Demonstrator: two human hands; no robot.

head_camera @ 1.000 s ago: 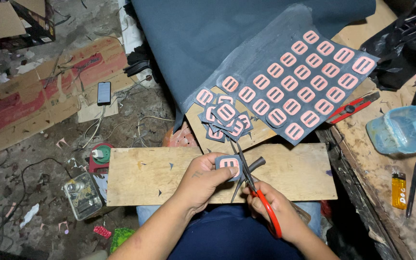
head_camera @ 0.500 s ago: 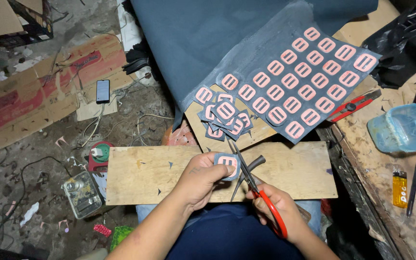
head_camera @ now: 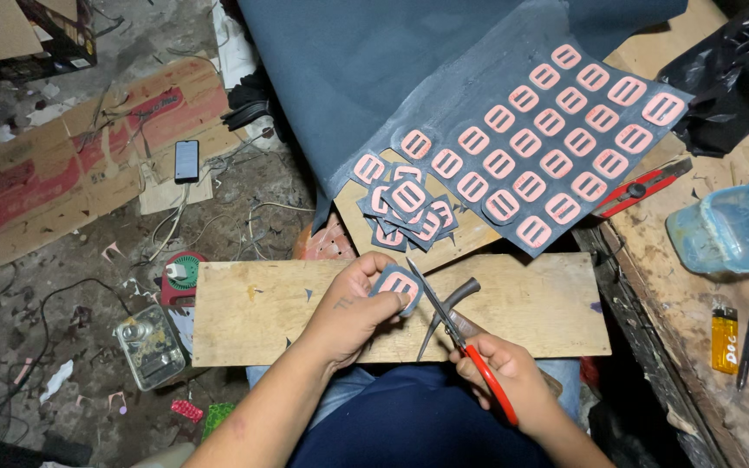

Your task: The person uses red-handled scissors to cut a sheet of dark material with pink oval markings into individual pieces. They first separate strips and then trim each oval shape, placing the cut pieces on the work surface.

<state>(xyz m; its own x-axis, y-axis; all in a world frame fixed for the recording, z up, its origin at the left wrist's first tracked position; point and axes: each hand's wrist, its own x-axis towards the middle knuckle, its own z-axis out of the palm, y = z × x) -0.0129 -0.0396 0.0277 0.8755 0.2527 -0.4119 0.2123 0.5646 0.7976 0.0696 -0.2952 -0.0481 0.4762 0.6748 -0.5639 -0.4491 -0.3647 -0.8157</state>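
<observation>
Pinching a small pink-printed patch (head_camera: 399,286) by its edge, the left hand (head_camera: 353,308) holds it over the wooden board (head_camera: 244,316) across the lap. The right hand (head_camera: 500,368) grips red-handled scissors (head_camera: 457,334), blades parted at the patch. It looks light, thin and floppy, so an edge hold near the cut suits it.

A wooden board (head_camera: 288,312) lies across the person's lap. Over its middle the left hand (head_camera: 353,308) pinches a small dark patch (head_camera: 399,286) printed with a pink buckle shape, and the right hand (head_camera: 500,373) grips red-handled scissors (head_camera: 457,334) — blades open around the patch's edge. Just beyond the board sits a pile of cut patches (head_camera: 405,208); further back, a dark sheet (head_camera: 556,139) carries rows of pink shapes — uncut.
</observation>
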